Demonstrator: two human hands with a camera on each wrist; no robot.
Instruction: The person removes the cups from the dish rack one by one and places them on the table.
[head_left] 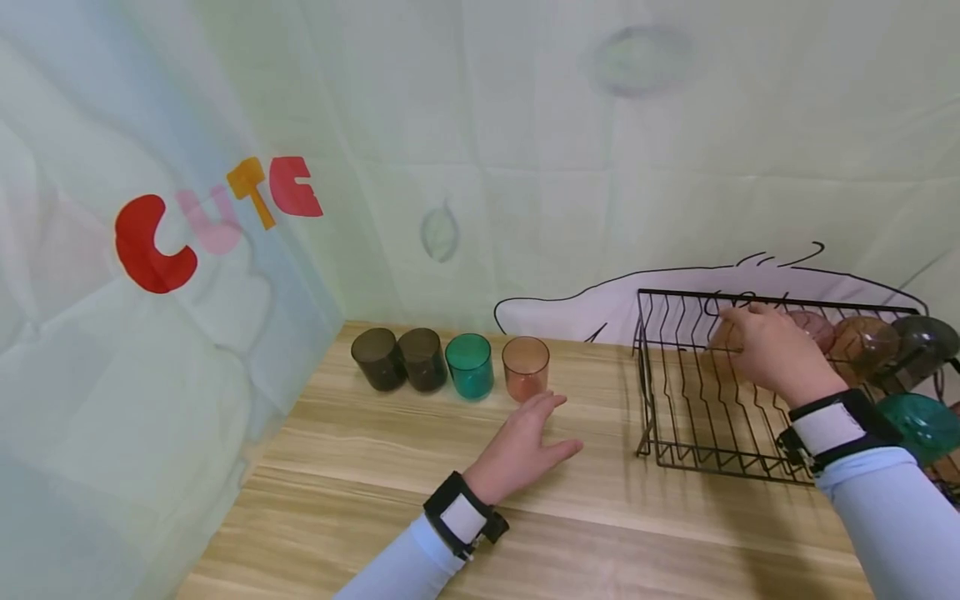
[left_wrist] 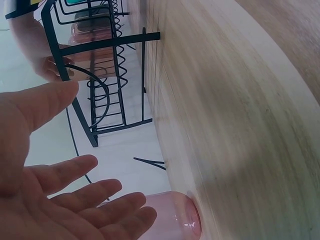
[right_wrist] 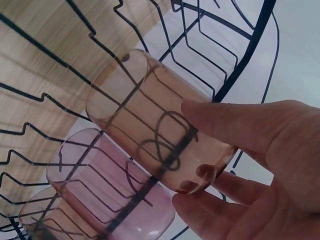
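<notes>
My right hand reaches into the black wire rack and pinches a clear amber cup between thumb and fingers. That cup leans among the rack's wires, beside a pink cup. My left hand is held over the table with fingers spread and nothing in them. Just beyond its fingertips stands an orange cup, upright at the right end of a row. To its left come a teal cup and two dark brown cups.
Further right in the rack sit another amber cup, a dark grey cup and a teal cup. A printed cloth hangs behind the wooden table and along its left side.
</notes>
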